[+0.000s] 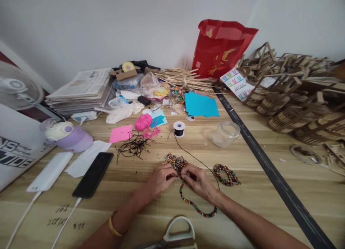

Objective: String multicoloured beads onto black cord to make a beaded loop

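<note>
Scissors, pale-handled, at the middle of the worktop's near edge; bead strand, multicoloured, curving between the scissors and the hands, its upper end at the right hand; right hand, fingers pinching that strand end; left hand, fingers closed at the tips, almost meeting the right, any bead between them too small to tell; smartphone, black, towards the left edge, cable attached; beaded loops, to the right of the right hand; loose beads, heaped just beyond the fingers; black cord tangle; glass jar; spool, black cord running to the right wrist; pink yarn; blue sheets; small baskets, massed towards the far right corner; newspapers, stacked towards the far left corner; red bag, standing at the far edge
</note>
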`<action>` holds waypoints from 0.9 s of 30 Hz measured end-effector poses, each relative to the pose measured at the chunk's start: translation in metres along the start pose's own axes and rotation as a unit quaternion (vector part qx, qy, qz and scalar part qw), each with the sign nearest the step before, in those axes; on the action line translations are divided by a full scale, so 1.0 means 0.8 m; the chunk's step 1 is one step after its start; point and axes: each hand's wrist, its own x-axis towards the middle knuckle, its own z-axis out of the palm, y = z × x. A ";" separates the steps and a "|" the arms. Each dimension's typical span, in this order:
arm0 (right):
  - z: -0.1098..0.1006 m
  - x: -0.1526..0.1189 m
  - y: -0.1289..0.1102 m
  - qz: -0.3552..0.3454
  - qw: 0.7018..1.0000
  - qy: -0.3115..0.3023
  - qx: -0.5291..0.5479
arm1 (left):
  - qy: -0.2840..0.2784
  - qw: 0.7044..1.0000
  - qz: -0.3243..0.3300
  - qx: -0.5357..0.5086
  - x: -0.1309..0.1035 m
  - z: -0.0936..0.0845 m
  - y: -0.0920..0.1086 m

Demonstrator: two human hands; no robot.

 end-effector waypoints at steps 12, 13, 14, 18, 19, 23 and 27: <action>0.000 0.000 0.000 0.004 1.000 -0.008 0.003 | -0.007 1.000 0.009 0.003 0.000 0.002 0.000; -0.001 0.000 0.000 0.006 1.000 -0.010 0.003 | -0.004 1.000 -0.002 -0.017 0.001 0.001 0.000; -0.001 0.000 -0.001 0.008 1.000 -0.012 0.002 | 0.000 0.999 -0.017 -0.039 0.001 0.000 0.000; -0.002 -0.001 -0.004 0.020 1.000 -0.023 0.000 | 0.010 0.987 -0.083 -0.138 0.003 -0.006 0.001; -0.002 -0.001 -0.004 0.021 0.999 -0.025 0.000 | 0.012 0.982 -0.095 -0.163 0.004 -0.006 0.000; -0.002 -0.001 -0.004 0.018 1.000 -0.024 -0.001 | 0.019 0.963 -0.123 -0.239 0.004 -0.007 -0.005; -0.001 -0.002 -0.002 0.015 1.000 -0.026 0.000 | 0.014 0.952 -0.137 -0.273 0.004 -0.005 -0.010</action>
